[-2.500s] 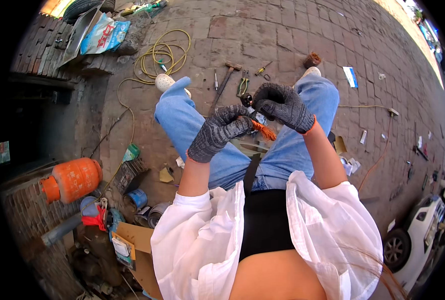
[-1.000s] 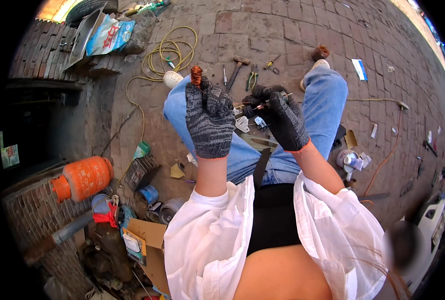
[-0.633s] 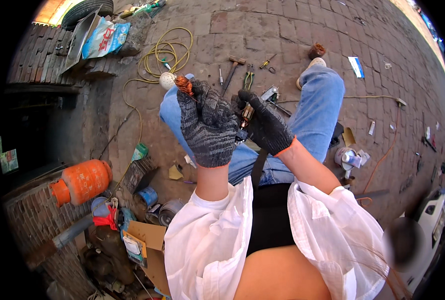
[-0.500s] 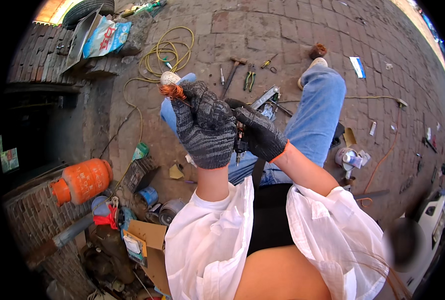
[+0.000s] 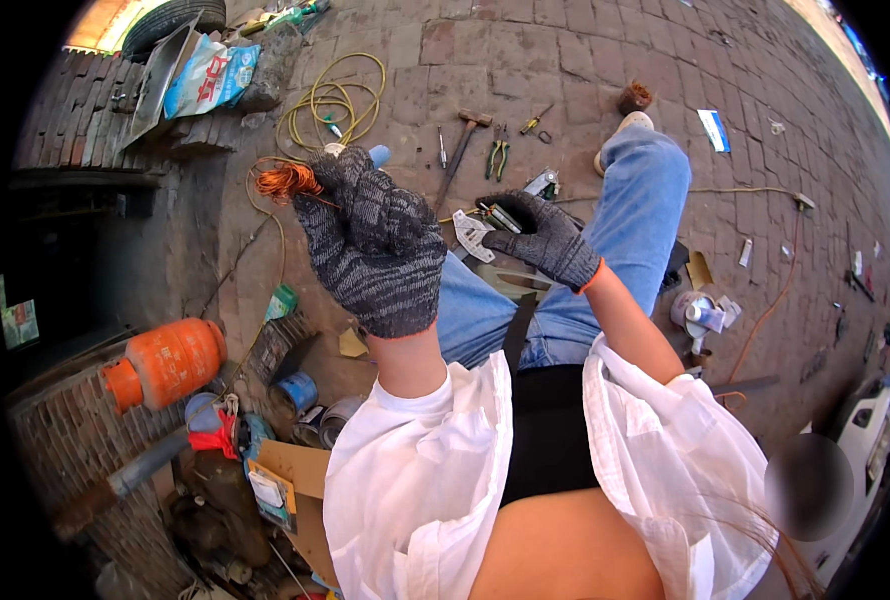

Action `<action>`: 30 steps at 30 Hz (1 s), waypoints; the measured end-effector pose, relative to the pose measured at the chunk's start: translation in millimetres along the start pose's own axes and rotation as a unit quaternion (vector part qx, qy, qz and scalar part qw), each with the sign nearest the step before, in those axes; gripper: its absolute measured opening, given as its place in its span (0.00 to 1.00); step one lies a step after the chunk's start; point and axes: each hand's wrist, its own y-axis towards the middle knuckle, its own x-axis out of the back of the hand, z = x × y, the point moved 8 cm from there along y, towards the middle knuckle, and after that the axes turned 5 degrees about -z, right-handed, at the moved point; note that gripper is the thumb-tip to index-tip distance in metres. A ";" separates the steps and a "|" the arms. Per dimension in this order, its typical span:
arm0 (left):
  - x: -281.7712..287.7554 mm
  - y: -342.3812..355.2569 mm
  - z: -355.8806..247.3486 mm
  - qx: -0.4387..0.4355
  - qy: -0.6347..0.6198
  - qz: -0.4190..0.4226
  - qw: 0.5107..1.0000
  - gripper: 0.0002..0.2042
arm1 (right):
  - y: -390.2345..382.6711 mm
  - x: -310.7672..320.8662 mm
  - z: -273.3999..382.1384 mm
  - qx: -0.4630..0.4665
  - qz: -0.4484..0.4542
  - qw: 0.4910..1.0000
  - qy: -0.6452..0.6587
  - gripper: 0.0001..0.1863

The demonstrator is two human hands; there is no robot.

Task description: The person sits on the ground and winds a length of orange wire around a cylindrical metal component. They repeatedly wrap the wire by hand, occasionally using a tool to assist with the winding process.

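My gloved left hand is closed around a bundle of orange copper wire, held up over my left leg; anything else inside that fist is hidden. My gloved right hand is down between my knees, thumb and fingers curled at small metal parts; what exactly it grips is unclear. Just left of it lies a silver metal plate. Beyond my hands lie a hammer, green-handled pliers, a yellow screwdriver and a thin metal rod on the paving.
An orange gas cylinder lies at left near a cardboard box. A coiled yellow hose crosses the bricks. A dark wire-wound piece stands by my right foot. Cans and scraps surround me; a white car is at right.
My left hand has moved left with the copper wire. My right hand has parted from it toward the metal parts between my knees; the small armature earlier between them is hidden.
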 end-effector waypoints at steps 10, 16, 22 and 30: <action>-11.1 7.9 0.4 -0.001 0.021 0.036 0.999 0.15 | -28.3 15.8 -19.9 -0.088 -0.028 0.700 0.709 0.22; -10.7 5.4 21.8 0.018 0.049 0.042 0.998 0.15 | -5.1 28.2 -22.5 -0.097 -0.028 0.652 0.751 0.19; -12.9 19.7 19.6 -0.004 0.107 0.024 0.994 0.12 | -10.8 35.0 -4.1 -0.056 0.069 0.635 0.767 0.21; -39.7 62.3 -23.0 -0.051 0.147 0.029 0.987 0.12 | -35.9 45.2 -28.3 0.016 0.193 0.748 0.635 0.25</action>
